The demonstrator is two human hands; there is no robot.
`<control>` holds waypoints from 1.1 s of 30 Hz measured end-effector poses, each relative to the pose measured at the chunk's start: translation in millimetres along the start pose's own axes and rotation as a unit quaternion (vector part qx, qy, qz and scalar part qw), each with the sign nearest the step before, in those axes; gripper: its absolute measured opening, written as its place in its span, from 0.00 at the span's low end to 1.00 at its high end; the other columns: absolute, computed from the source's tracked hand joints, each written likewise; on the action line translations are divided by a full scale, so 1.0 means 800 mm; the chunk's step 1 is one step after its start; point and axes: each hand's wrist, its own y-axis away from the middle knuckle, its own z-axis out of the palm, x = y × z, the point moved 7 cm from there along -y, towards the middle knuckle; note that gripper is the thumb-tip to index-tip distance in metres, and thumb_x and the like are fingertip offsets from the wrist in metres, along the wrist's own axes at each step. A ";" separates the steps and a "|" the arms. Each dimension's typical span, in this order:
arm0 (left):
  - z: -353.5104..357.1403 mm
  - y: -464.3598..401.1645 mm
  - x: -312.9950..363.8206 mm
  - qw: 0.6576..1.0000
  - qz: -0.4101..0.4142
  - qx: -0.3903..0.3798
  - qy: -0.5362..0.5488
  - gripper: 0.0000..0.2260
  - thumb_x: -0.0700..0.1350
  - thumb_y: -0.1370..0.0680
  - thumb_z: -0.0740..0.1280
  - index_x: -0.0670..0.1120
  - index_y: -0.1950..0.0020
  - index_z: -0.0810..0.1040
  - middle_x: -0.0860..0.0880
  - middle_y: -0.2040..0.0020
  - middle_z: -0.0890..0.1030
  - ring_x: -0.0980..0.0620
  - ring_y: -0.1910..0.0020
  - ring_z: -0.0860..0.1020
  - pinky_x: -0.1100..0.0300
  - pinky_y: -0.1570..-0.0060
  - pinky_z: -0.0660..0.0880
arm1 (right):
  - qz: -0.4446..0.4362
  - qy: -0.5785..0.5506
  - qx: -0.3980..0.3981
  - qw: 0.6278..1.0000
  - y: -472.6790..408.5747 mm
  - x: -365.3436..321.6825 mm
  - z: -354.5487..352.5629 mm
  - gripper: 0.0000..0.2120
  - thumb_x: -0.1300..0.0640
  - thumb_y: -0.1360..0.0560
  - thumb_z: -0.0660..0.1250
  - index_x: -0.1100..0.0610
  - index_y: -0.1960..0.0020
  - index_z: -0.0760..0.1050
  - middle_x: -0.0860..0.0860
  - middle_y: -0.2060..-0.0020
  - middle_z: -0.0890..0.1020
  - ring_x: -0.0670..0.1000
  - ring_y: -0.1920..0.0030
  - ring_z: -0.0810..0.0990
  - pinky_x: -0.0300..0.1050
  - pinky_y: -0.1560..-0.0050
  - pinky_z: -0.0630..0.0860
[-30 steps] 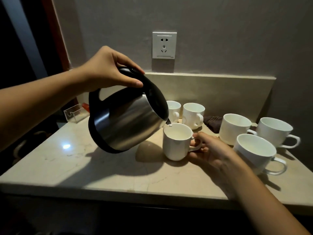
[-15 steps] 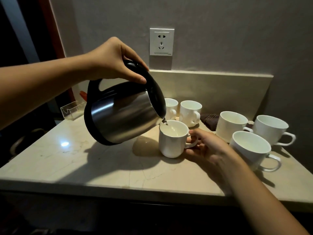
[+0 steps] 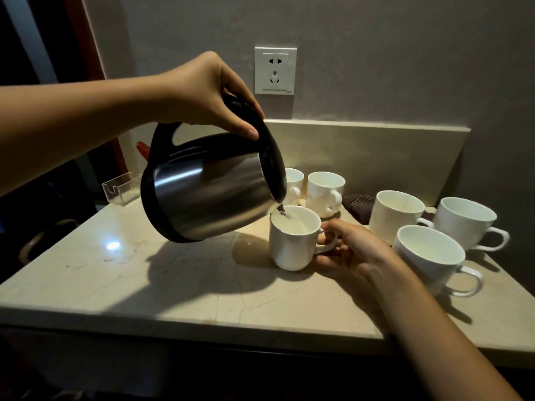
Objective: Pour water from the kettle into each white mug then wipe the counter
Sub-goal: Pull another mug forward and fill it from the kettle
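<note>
**Over the pale stone desk: a weighty kettle, tipped and pouring**

Above the beige marble desk [image 3: 86, 285], the brushed-steel kettle with black handle [image 3: 208, 192] hangs tilted, spout over the white ceramic mug [image 3: 292, 244] at 6 o'clock of the wall socket [image 3: 275, 70]. It likely feels heavy and sloshing; the handle top is the safe hold. Left hand [image 3: 202, 94] fingers clamp that handle. Right hand [image 3: 350, 256] fingers curl about the mug's slick, breakable handle, steadying it.

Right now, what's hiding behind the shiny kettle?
Behind the kettle stands a white mug; only its rim and handle side peek out, the rest is covered. Whether it holds water cannot be seen. A second small mug beside it shows fully.
</note>
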 end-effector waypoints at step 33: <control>-0.005 0.006 0.014 1.000 -0.005 -0.007 -0.017 0.19 0.61 0.40 0.74 0.59 0.52 0.83 0.45 0.52 0.85 0.32 0.52 0.82 0.32 0.54 0.78 | -0.031 0.000 0.006 0.999 0.006 -0.004 0.005 0.04 0.59 0.27 0.68 0.58 0.60 0.78 0.54 0.68 0.81 0.55 0.62 0.80 0.53 0.58 0.81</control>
